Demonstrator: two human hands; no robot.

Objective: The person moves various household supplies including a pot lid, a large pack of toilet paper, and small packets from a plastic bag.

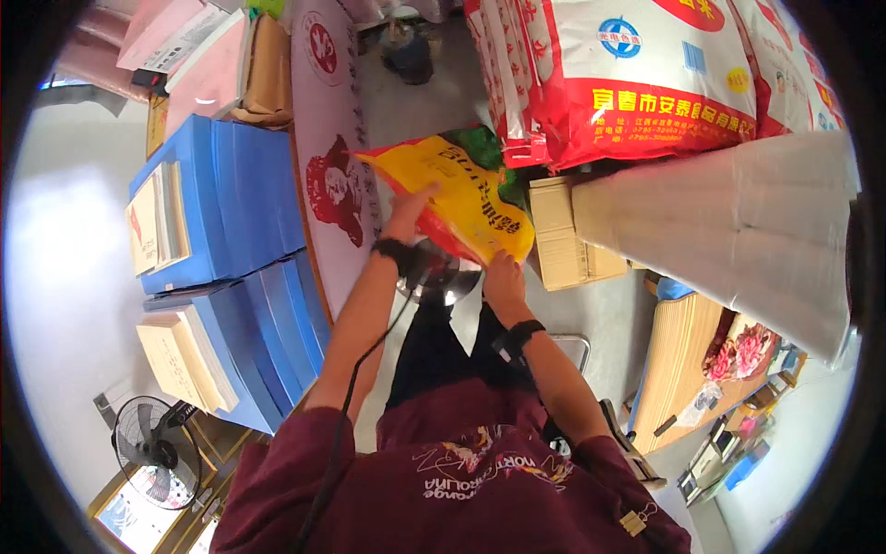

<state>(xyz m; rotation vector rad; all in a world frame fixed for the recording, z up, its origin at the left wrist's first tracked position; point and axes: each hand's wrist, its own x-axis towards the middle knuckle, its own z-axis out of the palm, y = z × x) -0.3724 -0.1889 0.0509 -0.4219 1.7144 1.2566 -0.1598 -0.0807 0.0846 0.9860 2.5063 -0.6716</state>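
A yellow, red and green printed plastic bag hangs in front of me, slanting down to the right. My left hand is at its near left edge, with a finger lying over the yellow face and the other fingers mostly hidden. Lower down, my right hand grips the bag's near right corner. Below the bag, a shiny round metal bowl or basin shows in part above my legs. Black bands circle both wrists, and a dark cable runs from the left one along my arm.
Blue file boxes stand on the left beside a pinkish printed panel. Large red and white sacks lie at upper right, next to a plastic-covered surface. Cardboard boxes sit below it. A fan stands at lower left.
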